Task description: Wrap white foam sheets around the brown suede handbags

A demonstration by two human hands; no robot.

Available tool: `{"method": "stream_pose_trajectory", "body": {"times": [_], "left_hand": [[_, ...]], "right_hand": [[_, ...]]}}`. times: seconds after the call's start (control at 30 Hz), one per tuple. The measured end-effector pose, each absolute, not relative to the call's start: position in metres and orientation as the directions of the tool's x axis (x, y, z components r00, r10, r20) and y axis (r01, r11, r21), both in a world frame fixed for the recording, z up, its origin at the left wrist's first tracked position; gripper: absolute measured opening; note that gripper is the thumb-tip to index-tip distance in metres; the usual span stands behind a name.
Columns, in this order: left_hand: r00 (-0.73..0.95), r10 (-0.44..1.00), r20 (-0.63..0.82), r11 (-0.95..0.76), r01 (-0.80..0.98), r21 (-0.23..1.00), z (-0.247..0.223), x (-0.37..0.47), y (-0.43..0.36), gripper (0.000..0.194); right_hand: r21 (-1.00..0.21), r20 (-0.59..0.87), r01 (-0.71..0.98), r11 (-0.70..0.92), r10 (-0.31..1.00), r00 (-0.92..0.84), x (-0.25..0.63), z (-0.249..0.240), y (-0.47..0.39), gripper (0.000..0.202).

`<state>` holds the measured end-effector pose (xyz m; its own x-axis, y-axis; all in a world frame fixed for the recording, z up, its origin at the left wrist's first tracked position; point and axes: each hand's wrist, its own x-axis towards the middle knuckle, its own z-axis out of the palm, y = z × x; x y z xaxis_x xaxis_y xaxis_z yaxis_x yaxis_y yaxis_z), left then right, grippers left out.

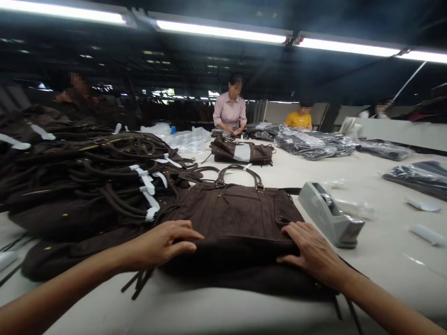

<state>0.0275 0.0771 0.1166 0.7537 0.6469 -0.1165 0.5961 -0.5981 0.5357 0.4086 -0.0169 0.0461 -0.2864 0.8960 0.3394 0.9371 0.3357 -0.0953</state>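
A dark brown suede-like handbag (240, 211) lies on the white table right in front of me, its two looped handles pointing away. My left hand (171, 242) is at the bag's near left corner, thumb and fingers on either side of the folded edge. At the near right corner, my right hand (309, 249) grips the same edge, fingers on top and thumb below. The bag's underside faces me in shadow. Thin dark straps hang out at both lower corners. Just right of the bag stands a grey tape dispenser (326, 214).
On the left is a tall pile of similar brown bags (87, 181) with white paper tags. Beyond lies a folded bag with a white band (242, 152). Clear plastic bags (188, 138) and plastic-wrapped goods (314, 143) lie farther back. A person in pink (230, 111) works across the table.
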Motion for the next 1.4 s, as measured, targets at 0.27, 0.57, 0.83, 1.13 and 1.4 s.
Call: {"method": "stream_pose_trajectory", "body": {"times": [0.27,0.57,0.83,1.13,1.4], "left_hand": [[0.555,0.777,-0.295,-0.310,0.747,0.589,0.100,0.032,0.100,0.030],[0.478,0.852,-0.211,-0.325,0.801,0.502,0.078,0.061,0.104,0.022],[0.694,0.643,-0.322,-0.463,0.688,0.559,0.094,0.054,0.113,0.045],[0.729,0.459,-0.508,-0.142,0.625,0.768,0.058,0.072,0.149,0.032],[0.892,0.256,0.373,-0.959,0.282,-0.014,0.019,0.035,0.133,0.060]], "right_hand": [[-0.384,0.227,0.862,0.331,0.939,-0.260,0.434,0.044,-0.014,0.035],[-0.326,0.185,0.923,0.204,0.971,-0.149,0.393,0.073,-0.024,0.045],[-0.318,-0.094,0.948,0.036,0.993,-0.069,0.373,0.081,-0.002,0.038],[-0.467,-0.301,0.884,0.028,0.935,-0.189,0.386,0.081,0.020,0.028],[0.101,0.570,0.902,0.420,0.719,-0.399,0.382,0.014,-0.027,0.026]]}}
